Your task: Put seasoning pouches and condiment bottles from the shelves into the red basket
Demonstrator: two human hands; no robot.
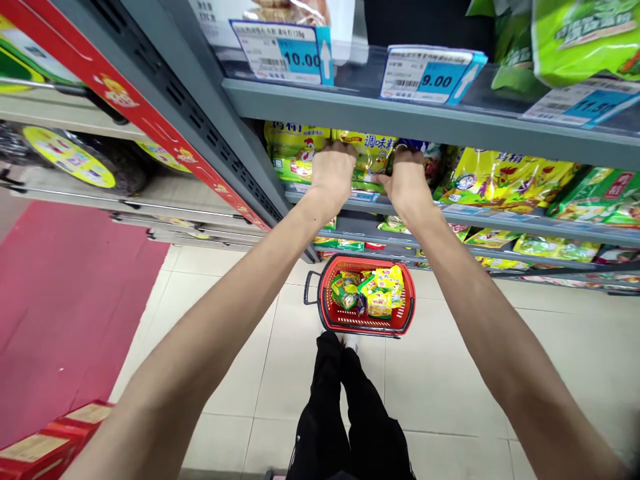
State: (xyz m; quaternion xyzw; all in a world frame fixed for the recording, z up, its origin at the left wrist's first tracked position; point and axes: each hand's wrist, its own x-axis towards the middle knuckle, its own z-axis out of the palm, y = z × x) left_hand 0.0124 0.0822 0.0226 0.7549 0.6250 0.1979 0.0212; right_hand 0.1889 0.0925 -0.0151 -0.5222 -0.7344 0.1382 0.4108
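Observation:
Both my hands reach into a store shelf at the top middle of the view. My left hand (334, 175) has its fingers curled over the top of a yellow seasoning packet (370, 163). My right hand (407, 180) grips the same row from the other side, near a dark blue packet (413, 152). I cannot tell whether the hands share one packet. More yellow and green packets (505, 187) stand along the shelf (500, 223) to the right. Below my hands, a red shopping basket (360, 331) on the floor holds several similar packets (375, 293).
A grey shelf edge (425, 117) with blue price tags runs just above my hands. A red-trimmed shelf upright (165, 127) stands to the left. My black-trousered legs (330, 413) stand on beige floor tiles (450, 400), beside a red mat (65, 313) and red boxes (50, 440).

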